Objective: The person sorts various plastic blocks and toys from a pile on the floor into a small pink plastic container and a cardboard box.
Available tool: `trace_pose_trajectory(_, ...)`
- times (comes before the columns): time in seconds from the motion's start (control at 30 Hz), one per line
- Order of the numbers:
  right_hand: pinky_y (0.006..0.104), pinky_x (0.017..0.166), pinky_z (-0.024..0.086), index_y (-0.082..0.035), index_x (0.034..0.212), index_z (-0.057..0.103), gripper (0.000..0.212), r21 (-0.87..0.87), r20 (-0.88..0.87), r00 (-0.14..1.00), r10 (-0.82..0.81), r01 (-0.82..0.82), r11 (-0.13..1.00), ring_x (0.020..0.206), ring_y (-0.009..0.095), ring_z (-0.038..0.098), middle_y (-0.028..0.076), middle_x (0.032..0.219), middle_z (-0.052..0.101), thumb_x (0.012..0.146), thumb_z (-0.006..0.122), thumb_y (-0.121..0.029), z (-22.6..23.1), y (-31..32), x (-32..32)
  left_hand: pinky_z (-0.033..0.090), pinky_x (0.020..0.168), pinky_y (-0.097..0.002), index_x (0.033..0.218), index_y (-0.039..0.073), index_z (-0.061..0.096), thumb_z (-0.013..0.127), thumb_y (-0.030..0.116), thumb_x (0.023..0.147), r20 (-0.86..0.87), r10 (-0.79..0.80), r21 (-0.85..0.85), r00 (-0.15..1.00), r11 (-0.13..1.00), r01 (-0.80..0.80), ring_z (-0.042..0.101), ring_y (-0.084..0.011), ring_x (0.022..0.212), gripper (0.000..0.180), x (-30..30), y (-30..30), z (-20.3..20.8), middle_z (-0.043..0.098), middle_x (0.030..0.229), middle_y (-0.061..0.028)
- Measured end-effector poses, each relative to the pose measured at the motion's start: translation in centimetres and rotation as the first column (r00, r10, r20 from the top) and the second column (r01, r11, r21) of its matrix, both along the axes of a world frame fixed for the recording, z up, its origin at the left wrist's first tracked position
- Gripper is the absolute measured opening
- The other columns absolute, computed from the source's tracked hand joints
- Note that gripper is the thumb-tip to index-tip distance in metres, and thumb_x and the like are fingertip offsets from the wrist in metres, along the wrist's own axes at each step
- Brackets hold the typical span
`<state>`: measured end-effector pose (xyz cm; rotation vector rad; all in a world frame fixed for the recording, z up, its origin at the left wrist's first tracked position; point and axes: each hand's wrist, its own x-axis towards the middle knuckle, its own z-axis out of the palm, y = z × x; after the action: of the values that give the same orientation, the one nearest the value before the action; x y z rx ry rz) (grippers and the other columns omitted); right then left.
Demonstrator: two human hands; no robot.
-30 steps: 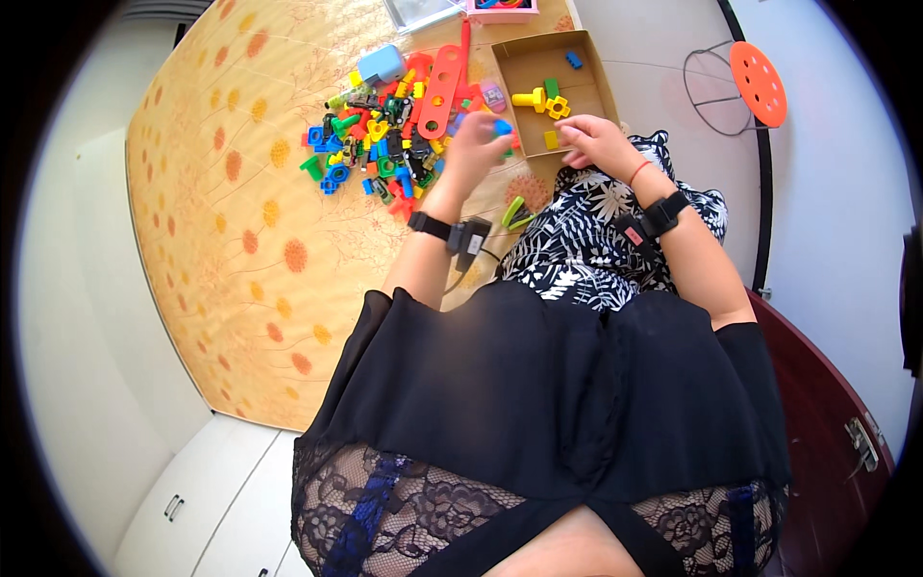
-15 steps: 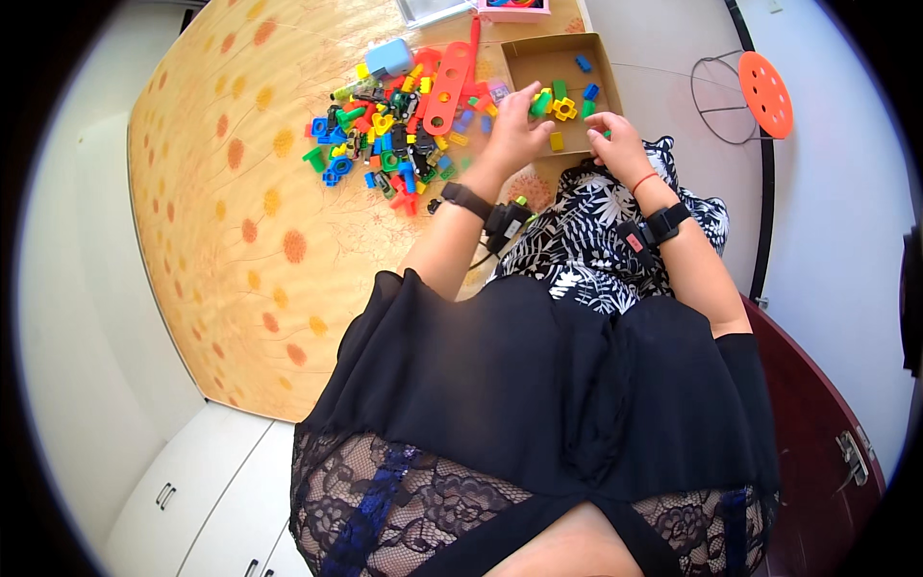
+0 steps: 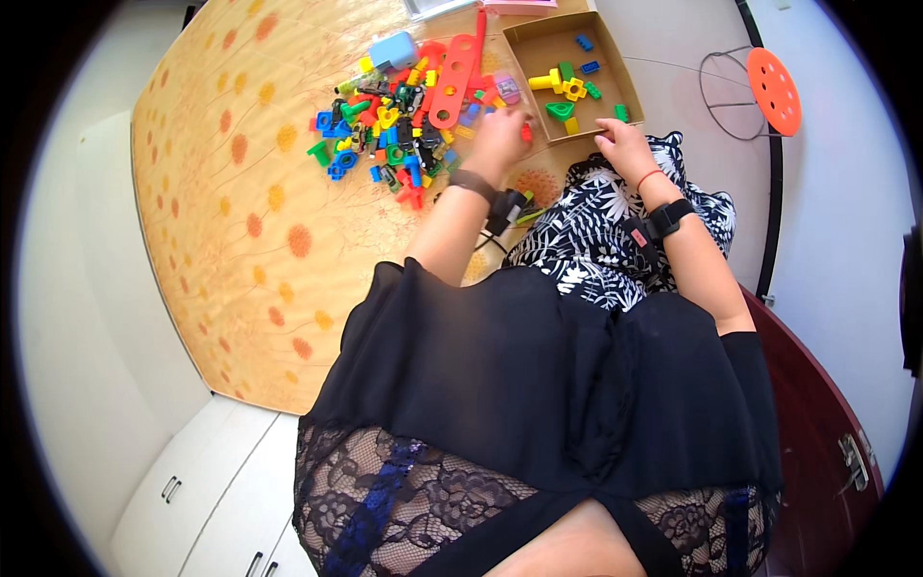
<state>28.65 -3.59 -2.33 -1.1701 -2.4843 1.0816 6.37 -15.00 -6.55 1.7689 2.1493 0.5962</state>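
Note:
My left hand (image 3: 500, 141), slightly smeared by motion, is at the table beside the box's left wall. A small red block (image 3: 526, 132) shows between its thumb and fingertips. Over the near rim of the shallow cardboard box (image 3: 519, 50) is my right hand (image 3: 625, 150), its fingers apart and nothing seen in them. Inside the box lie a yellow bolt-like piece (image 3: 545, 83), a yellow flower-shaped nut (image 3: 574, 89), a green triangular piece (image 3: 560, 111), blue blocks (image 3: 584, 42) and a green block (image 3: 621, 112) near my right fingertips.
Left of my left hand spreads a mixed heap of plastic pieces and toy cars (image 3: 389, 125). A long red strip with holes (image 3: 452, 82) and a light blue box (image 3: 393, 50) lie at its far side. An orange stool (image 3: 774, 91) stands on the floor to the right.
My left hand has left the box and moved left and nearer, now with the red block at its fingers. The yellow bolt and green triangle lie released in the box. My right hand barely shifted.

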Motion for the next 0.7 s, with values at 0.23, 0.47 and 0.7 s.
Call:
trace_pose_trajectory(0.23, 0.0442, 0.08, 0.048, 0.0, 0.09, 0.064, 0.023, -0.161, 0.15, 0.988, -0.033, 0.057, 0.985, 0.091, 0.038, 0.061, 0.024, 0.093, 0.063, 0.083, 0.049, -0.016, -0.1, 0.8, 0.9, 0.049, 0.078, -0.042, 0.087, 0.009, 0.069, 0.069, 0.021, 0.07, 0.204, 0.148, -0.076, 0.968, 0.988, -0.135, 0.057, -0.0361, 0.091, 0.021, -0.7, 0.2, 0.6, 0.06, 0.092, -0.0175)
trace_pose_trajectory(0.47, 0.0292, 0.047, 0.044, -0.002, 0.096, 0.059, 0.019, -0.71, 0.084, 0.97, -0.229, 0.219, 0.669, 0.057, 0.015, 0.059, 0.006, 0.071, 0.063, 0.09, 0.047, -0.015, 5.2, -1.5, -3.6, 0.049, 0.082, -0.0381, 0.098, 0.008, 0.067, 0.082, 0.027, 0.067, 0.4, 0.087, 0.276, 0.913, 0.938, -0.21, 0.057, -0.032, 0.093, 0.04, 1.0, 2.4, 7.1, 0.059, 0.097, -0.0186)
trace_pose_trajectory(0.7, 0.0246, 0.066, 0.054, 0.002, 0.128, 0.048, 0.037, -0.464, 0.169, 0.959, 0.228, -0.127, 0.877, 0.077, 0.013, 0.065, 0.01, 0.091, 0.067, 0.094, 0.048, -0.012, 3.0, -0.1, -3.3, 0.047, 0.087, -0.0426, 0.118, 0.009, 0.057, 0.063, 0.011, 0.077, 0.305, 0.348, 0.032, 0.886, 0.926, -0.375, 0.055, -0.036, 0.104, 0.042, -5.0, 2.7, -0.6, 0.054, 0.12, -0.0191)
